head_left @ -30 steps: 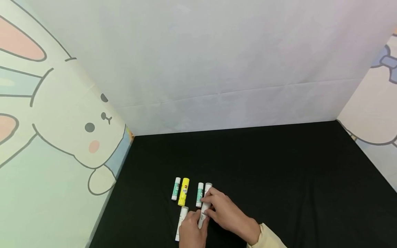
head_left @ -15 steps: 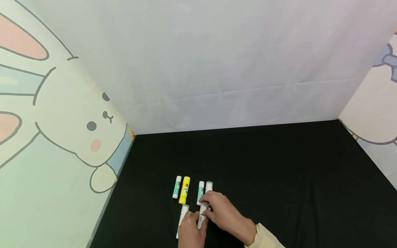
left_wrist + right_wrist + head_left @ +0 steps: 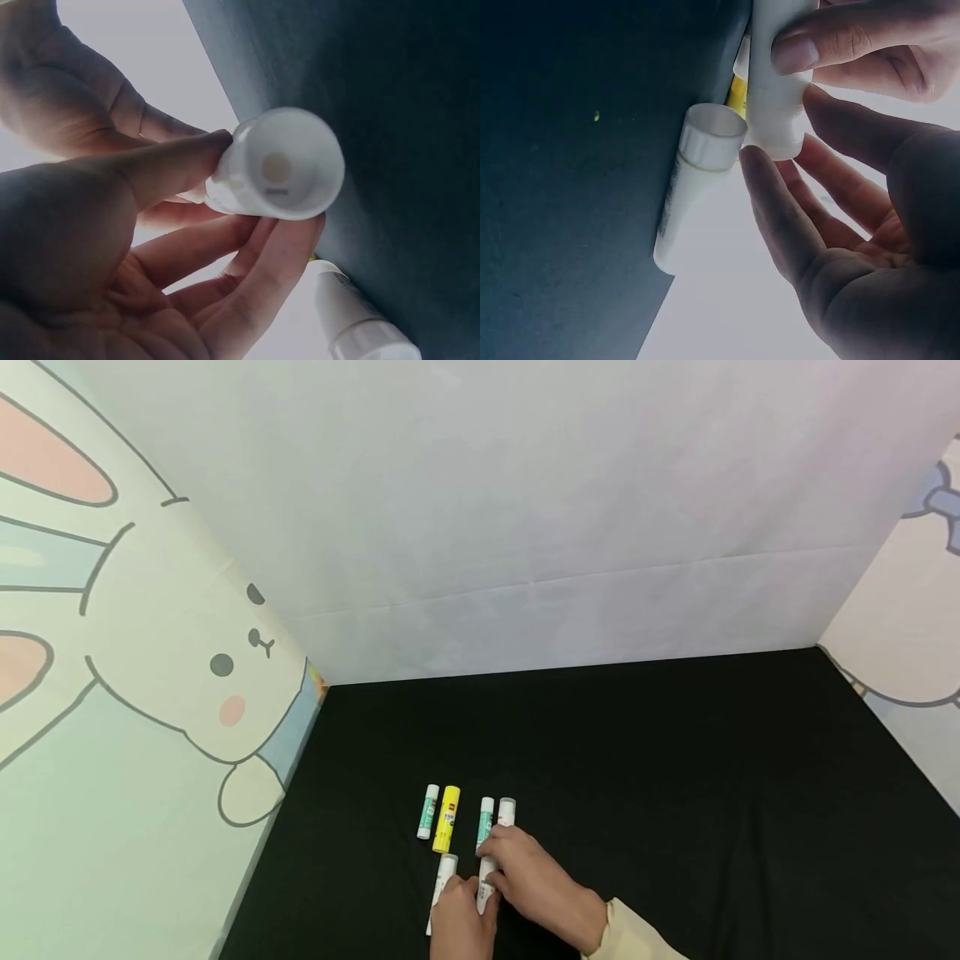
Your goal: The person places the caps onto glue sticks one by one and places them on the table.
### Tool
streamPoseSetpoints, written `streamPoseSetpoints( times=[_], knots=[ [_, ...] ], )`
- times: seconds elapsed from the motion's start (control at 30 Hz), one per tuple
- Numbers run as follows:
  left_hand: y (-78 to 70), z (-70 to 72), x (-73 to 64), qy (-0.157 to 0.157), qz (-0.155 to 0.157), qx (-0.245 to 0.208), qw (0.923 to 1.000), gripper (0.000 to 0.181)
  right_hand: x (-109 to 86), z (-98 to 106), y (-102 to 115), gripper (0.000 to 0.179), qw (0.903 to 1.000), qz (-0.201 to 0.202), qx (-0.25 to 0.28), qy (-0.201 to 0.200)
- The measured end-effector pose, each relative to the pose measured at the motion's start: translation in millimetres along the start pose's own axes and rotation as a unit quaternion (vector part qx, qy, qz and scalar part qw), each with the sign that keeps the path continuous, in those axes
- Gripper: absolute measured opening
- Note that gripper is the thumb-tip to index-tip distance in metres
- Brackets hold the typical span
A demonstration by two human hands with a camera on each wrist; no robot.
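Note:
Both hands are on one white glue stick [image 3: 486, 889] in the head view. My left hand [image 3: 461, 918] grips its near end; in the left wrist view the hollow round base [image 3: 296, 165] faces the camera between thumb and fingers. My right hand [image 3: 532, 877] pinches the far end, its fingertips around the tube [image 3: 776, 112] in the right wrist view. Left of the held stick lies another white glue stick [image 3: 444, 877], partly behind the left hand. Beyond the right hand a third white glue stick [image 3: 507, 812] shows only its far end.
A green-and-white glue stick [image 3: 485, 818] lies beside the far white one. Further left are a yellow glue stick [image 3: 446, 820] and a second green-and-white glue stick [image 3: 427, 812]. All lie on a black cloth [image 3: 637, 760], with pale walls behind and at the sides.
The right hand has shifted slightly nearer and left, with the held stick's far end. More of the white stick beyond it stands apart now. The left hand has barely moved.

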State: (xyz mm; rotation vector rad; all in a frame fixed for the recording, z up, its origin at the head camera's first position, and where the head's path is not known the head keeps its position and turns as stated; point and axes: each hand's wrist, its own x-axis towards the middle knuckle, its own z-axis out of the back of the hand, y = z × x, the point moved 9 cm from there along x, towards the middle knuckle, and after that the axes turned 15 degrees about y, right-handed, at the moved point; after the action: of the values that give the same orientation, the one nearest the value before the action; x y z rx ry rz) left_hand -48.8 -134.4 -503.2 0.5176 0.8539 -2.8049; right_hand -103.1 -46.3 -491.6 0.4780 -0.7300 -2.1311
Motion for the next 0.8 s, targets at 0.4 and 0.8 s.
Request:
streamPoseSetpoints(
  times=[0.4, 0.8],
  knots=[
    [6.1, -2.1, -1.7, -0.002, 0.075, -0.002, 0.9971, 0.023, 13.9, -40, -27, 0.025, 0.9985, 0.039, -0.040, -0.005],
    [8.0, -4.3, 0.1, 0.001, 0.087, 0.001, 0.9962, 0.022, 14.1, -33, -15, 0.018, 0.9985, 0.033, -0.038, 0.023]
  ],
)
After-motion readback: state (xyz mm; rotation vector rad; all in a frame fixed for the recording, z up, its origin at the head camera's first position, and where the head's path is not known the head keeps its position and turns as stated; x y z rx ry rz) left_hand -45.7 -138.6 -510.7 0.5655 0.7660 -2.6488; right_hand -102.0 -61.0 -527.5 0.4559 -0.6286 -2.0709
